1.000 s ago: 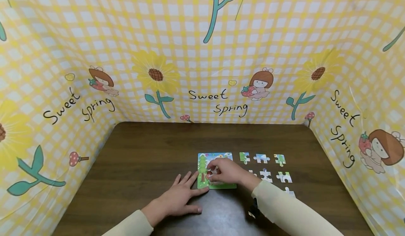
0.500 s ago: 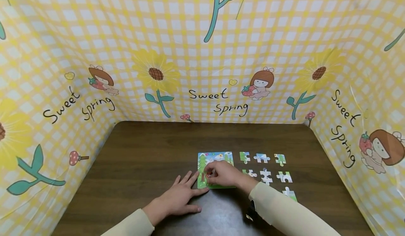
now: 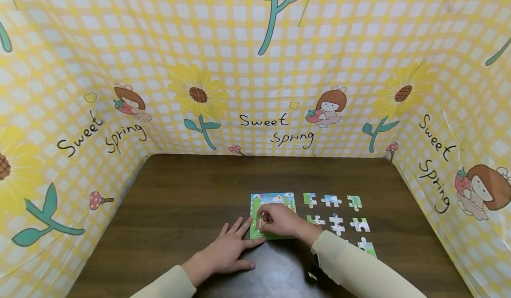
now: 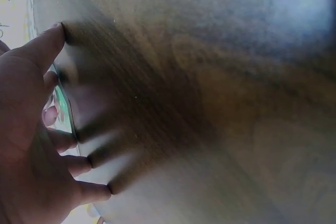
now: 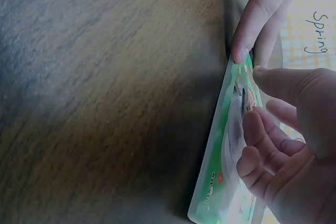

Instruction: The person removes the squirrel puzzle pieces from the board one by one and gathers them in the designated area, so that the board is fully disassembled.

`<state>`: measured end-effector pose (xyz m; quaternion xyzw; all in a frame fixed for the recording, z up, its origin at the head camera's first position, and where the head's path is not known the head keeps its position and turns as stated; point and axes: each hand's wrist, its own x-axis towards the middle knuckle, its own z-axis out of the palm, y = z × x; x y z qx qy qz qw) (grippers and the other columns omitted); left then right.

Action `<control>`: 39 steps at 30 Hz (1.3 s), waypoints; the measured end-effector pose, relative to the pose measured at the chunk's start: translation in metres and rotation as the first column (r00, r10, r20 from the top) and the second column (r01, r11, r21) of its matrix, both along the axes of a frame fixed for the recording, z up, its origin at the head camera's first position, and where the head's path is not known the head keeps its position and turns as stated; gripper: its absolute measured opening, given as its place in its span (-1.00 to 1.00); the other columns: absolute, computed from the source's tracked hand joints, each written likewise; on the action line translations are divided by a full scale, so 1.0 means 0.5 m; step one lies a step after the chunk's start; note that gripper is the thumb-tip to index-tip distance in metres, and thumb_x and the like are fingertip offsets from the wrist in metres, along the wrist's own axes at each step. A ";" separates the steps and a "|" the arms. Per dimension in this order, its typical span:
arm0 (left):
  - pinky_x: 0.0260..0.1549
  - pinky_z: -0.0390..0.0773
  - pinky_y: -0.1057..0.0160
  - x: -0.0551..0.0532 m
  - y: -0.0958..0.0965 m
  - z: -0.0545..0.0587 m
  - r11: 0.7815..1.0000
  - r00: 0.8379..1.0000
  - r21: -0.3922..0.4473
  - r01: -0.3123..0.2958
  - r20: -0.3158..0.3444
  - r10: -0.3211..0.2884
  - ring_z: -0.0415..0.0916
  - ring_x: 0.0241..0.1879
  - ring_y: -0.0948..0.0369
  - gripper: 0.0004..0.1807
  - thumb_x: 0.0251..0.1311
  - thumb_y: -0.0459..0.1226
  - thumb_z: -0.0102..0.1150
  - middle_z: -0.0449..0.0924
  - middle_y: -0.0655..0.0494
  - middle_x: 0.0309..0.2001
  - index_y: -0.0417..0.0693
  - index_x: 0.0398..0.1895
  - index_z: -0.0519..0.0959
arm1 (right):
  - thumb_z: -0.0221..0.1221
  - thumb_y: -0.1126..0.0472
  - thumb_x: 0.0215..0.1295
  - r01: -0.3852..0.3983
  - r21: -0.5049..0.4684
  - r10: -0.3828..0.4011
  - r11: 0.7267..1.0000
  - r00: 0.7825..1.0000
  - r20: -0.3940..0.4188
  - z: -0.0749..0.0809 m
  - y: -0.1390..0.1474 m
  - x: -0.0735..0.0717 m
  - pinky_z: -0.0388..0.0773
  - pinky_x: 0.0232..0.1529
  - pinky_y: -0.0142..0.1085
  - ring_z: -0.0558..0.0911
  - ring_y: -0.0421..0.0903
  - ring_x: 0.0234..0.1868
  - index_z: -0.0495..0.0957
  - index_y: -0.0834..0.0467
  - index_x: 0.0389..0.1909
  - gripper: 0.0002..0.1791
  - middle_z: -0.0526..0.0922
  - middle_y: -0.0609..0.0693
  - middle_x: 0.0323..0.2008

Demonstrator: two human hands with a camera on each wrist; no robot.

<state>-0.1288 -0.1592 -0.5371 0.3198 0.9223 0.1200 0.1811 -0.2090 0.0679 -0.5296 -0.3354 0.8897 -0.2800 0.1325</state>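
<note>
A square picture puzzle (image 3: 275, 196) with trees and a green border lies on the brown table. My left hand (image 3: 225, 249) rests on the table at the puzzle's left side, fingers spread, with the index finger and another fingertip right at its edge. Over the puzzle's left half is my right hand (image 3: 281, 220), thumb and fingers curled together. In the right wrist view, thumb and index finger pinch a puzzle piece (image 5: 248, 99) that tilts up with a dark edge, partly hidden by the fingers. The right hand covers much of the picture.
Several loose puzzle pieces (image 3: 336, 224) lie in rows right of the puzzle, the nearest partly hidden by the right sleeve (image 3: 351, 260). A yellow checked cloth (image 3: 255, 80) stands around the back and sides of the table (image 3: 191, 187).
My right hand has shifted slightly left over the puzzle, and its fingers are drawn closer together near the left edge. The left hand has stayed in place.
</note>
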 end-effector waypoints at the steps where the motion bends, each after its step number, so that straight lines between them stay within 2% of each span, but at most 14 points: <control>1: 0.33 0.12 -0.51 0.000 0.001 0.000 1.000 1.000 0.000 -0.001 0.002 0.001 -0.17 0.60 -0.29 -0.27 0.32 0.35 0.07 -0.19 -0.13 0.67 0.67 0.54 0.19 | 0.38 0.17 0.27 0.006 -0.006 -0.006 1.000 1.000 0.002 0.000 0.000 0.000 0.56 -0.24 -0.35 0.57 -0.35 -0.40 0.64 0.15 0.09 -0.62 0.70 -0.15 -0.34; 8: 0.31 0.13 -0.51 -0.001 0.002 -0.003 1.000 1.000 -0.003 0.004 -0.012 -0.004 -0.16 0.60 -0.29 -0.27 0.31 0.36 0.08 -0.20 -0.13 0.67 0.68 0.54 0.19 | 0.33 0.25 0.29 0.021 -0.043 -0.020 0.999 1.000 0.015 -0.002 0.005 0.000 0.58 -0.24 -0.36 0.62 -0.32 -0.36 0.69 0.21 0.03 -0.70 0.74 -0.11 -0.33; 18: 0.31 0.12 -0.52 -0.006 0.003 -0.001 1.000 1.000 -0.007 0.002 -0.009 -0.002 -0.16 0.60 -0.29 -0.27 0.31 0.35 0.09 -0.20 -0.13 0.67 0.67 0.54 0.19 | 0.29 0.24 0.35 0.025 -0.072 -0.023 0.997 0.999 0.035 0.001 0.008 -0.001 0.56 -0.26 -0.37 0.61 -0.32 -0.35 0.66 0.06 -0.03 -0.80 0.71 -0.16 -0.31; 27: 0.31 0.12 -0.52 -0.004 0.006 0.004 1.000 1.000 0.000 0.000 -0.012 0.000 -0.15 0.60 -0.30 -0.27 0.31 0.33 0.12 -0.17 -0.15 0.67 0.66 0.53 0.22 | 0.25 0.31 0.40 0.041 -0.156 -0.030 0.987 0.997 0.074 0.010 0.018 0.007 0.56 -0.30 -0.37 0.62 -0.34 -0.41 0.63 0.07 -0.09 -0.87 0.73 -0.12 -0.34; 34: 0.31 0.11 -0.53 -0.004 0.006 -0.001 1.000 1.000 -0.002 -0.012 -0.003 0.012 -0.16 0.60 -0.30 -0.27 0.30 0.35 0.10 -0.20 -0.15 0.67 0.67 0.54 0.21 | 0.27 0.30 0.41 0.051 -0.213 -0.029 0.976 0.994 0.105 0.035 0.069 0.014 0.59 -0.29 -0.33 0.64 -0.29 -0.37 0.63 0.15 -0.06 -0.86 0.72 -0.11 -0.35; 39: 0.32 0.09 -0.53 -0.002 0.007 0.001 1.000 1.000 -0.006 -0.023 0.015 0.024 -0.16 0.60 -0.30 -0.27 0.30 0.35 0.11 -0.19 -0.15 0.67 0.67 0.53 0.22 | 0.29 0.26 0.40 0.064 -0.200 -0.044 0.978 0.994 0.104 0.036 0.133 0.023 0.56 -0.35 -0.34 0.61 -0.29 -0.41 0.63 0.09 -0.11 -0.90 0.68 -0.14 -0.38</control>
